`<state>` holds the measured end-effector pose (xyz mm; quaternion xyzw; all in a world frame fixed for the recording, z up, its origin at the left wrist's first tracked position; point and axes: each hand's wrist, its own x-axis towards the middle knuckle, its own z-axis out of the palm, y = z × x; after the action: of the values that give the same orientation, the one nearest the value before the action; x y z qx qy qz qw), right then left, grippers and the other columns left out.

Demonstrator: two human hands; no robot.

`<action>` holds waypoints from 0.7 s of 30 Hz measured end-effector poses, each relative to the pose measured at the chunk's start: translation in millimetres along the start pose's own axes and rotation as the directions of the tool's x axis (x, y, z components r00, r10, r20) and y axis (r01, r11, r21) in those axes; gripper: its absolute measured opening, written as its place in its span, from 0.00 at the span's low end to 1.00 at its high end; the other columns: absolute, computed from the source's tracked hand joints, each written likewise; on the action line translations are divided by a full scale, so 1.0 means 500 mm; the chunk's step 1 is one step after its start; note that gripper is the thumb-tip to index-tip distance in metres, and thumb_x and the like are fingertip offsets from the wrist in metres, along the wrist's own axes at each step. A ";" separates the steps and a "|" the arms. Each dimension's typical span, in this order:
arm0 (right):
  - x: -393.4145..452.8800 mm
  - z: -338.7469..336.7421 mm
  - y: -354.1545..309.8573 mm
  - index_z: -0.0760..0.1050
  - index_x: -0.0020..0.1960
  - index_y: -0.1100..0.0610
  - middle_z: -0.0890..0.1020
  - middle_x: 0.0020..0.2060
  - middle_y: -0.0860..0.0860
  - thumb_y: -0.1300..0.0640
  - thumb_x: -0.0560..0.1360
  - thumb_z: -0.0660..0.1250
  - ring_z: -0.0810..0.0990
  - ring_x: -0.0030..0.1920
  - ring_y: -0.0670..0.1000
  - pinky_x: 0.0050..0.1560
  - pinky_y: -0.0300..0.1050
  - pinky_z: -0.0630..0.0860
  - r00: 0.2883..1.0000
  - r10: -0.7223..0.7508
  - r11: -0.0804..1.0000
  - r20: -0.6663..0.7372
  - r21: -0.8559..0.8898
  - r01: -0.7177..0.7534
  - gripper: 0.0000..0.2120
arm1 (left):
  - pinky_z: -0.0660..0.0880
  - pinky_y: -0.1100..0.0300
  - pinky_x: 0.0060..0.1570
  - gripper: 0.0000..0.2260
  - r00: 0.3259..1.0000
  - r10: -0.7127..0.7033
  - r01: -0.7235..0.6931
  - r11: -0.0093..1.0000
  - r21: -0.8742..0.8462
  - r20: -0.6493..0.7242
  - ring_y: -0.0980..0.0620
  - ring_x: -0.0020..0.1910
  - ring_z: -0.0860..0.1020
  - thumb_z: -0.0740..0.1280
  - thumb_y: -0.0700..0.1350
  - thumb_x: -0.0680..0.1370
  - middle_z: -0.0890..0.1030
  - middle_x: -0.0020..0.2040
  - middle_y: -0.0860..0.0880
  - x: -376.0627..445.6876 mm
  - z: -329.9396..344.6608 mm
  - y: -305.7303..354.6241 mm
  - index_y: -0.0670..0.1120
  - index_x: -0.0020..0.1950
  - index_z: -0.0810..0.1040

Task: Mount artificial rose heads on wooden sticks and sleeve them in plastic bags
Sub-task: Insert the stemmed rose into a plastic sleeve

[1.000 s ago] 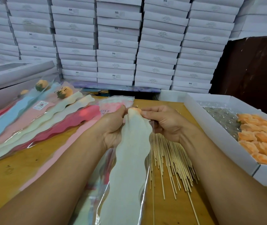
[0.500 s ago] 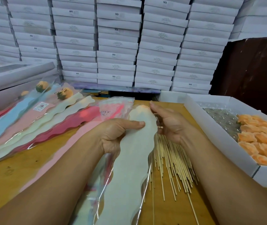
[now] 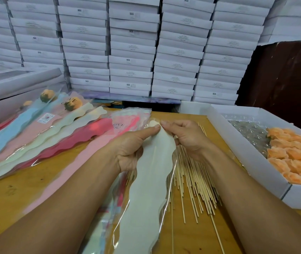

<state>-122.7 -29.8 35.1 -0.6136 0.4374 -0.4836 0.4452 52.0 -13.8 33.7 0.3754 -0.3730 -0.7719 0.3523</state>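
A long cream-white wavy plastic sleeve (image 3: pixel 149 180) lies lengthwise over the table in front of me. My left hand (image 3: pixel 133 145) grips its upper left side, thumb pressed on the rounded top. My right hand (image 3: pixel 186 138) pinches the top right edge with curled fingers. The rose head inside cannot be made out. A heap of thin wooden sticks (image 3: pixel 193 180) lies under and right of the sleeve. Orange rose heads (image 3: pixel 292 158) fill a white box (image 3: pixel 237 143) at the right.
Finished sleeved roses (image 3: pixel 72 105) in blue, pink, cream and red sleeves fan out at the left. A pack of unused sleeves (image 3: pixel 127 121) lies behind my left hand. Stacks of white boxes (image 3: pixel 133 52) wall the back. A lidded box (image 3: pixel 18 85) stands far left.
Both hands shifted on the sleeve's top: my left thumb moved up onto the rounded tip, my right fingers closed in on the edge, and the orange showing at the tip is gone.
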 end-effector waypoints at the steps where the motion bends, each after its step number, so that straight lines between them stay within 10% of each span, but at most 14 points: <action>1: 0.000 0.000 0.000 0.86 0.42 0.56 0.84 0.40 0.54 0.44 0.73 0.73 0.78 0.42 0.53 0.46 0.48 0.70 1.000 0.002 1.000 0.008 0.002 -0.002 0.15 | 0.81 0.48 0.50 0.22 1.000 0.007 -0.007 1.000 -0.007 0.003 0.41 0.45 0.83 0.73 0.50 0.71 0.83 0.51 0.38 0.000 -0.001 0.001 0.38 0.60 0.80; 4: -0.002 0.001 -0.001 0.85 0.49 0.60 0.82 0.42 0.54 0.38 0.65 0.74 0.73 0.46 0.55 0.46 0.52 0.64 0.998 0.000 1.000 0.060 0.023 -0.002 0.27 | 0.82 0.48 0.46 0.17 1.000 0.016 -0.015 1.000 -0.023 0.004 0.42 0.41 0.84 0.72 0.48 0.72 0.84 0.47 0.39 -0.001 -0.003 0.005 0.39 0.56 0.81; 10: 0.006 -0.012 0.006 0.84 0.43 0.51 0.81 0.38 0.47 0.54 0.73 0.75 0.74 0.42 0.47 0.40 0.42 0.63 0.998 0.047 0.999 0.046 0.010 -0.048 0.01 | 0.79 0.50 0.47 0.19 1.000 0.017 -0.017 0.999 -0.041 0.007 0.42 0.42 0.82 0.71 0.49 0.74 0.82 0.49 0.39 -0.001 -0.003 0.005 0.40 0.61 0.79; 21: 0.020 -0.024 0.016 0.74 0.36 0.56 0.75 0.27 0.45 0.64 0.77 0.65 0.72 0.33 0.47 0.34 0.45 0.64 0.986 0.063 0.994 -0.151 0.103 -0.048 0.11 | 0.79 0.49 0.55 0.19 0.984 -0.069 0.062 0.997 0.046 0.163 0.42 0.51 0.82 0.76 0.40 0.69 0.83 0.56 0.39 -0.016 -0.013 0.005 0.37 0.59 0.83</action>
<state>-133.6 -42.8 31.1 -0.5392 0.4630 -0.5381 0.4531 61.8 -10.5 35.4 0.3295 -0.4042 -0.8036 0.2870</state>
